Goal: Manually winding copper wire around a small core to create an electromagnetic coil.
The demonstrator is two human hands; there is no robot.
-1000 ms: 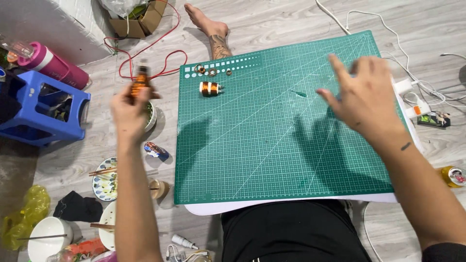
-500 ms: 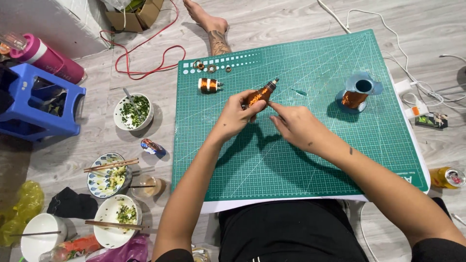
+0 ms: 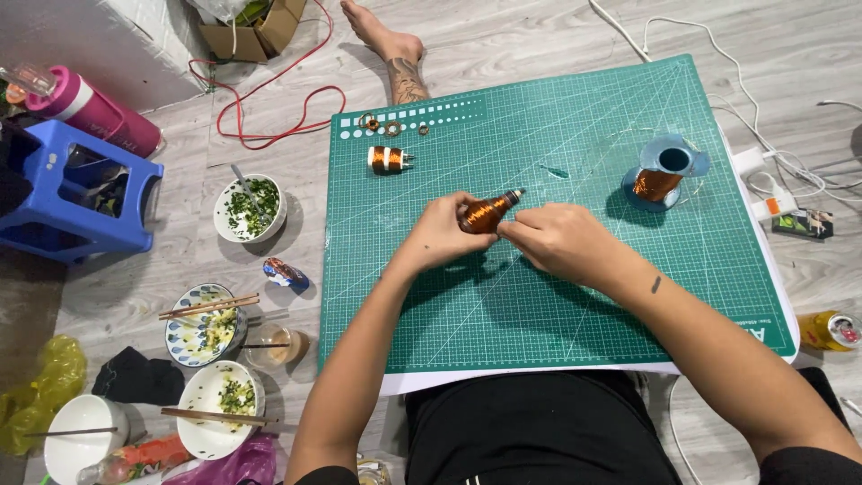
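Note:
Over the middle of a green cutting mat (image 3: 557, 305), my left hand (image 3: 440, 235) grips a small coil wound with copper wire (image 3: 486, 212). My right hand (image 3: 557, 241) pinches the same coil from the right, fingers bent. A blue spool of copper wire (image 3: 663, 174) stands upright on the mat to the right of my hands. A second small copper coil (image 3: 388, 160) lies at the mat's far left, with a few small rings (image 3: 393, 127) above it.
Left of the mat on the floor stand bowls of food with chopsticks (image 3: 205, 316), a bowl of greens (image 3: 250, 207), a blue plastic stool (image 3: 76, 189), a pink bottle (image 3: 90, 110) and a red cable (image 3: 269, 99). A bare foot (image 3: 391, 49) rests beyond the mat. White cables (image 3: 781, 162) lie at right.
A second ago my hands were apart, the left raised over the floor with the coil. They came together over the mat and now sit slightly lower, both on the coil.

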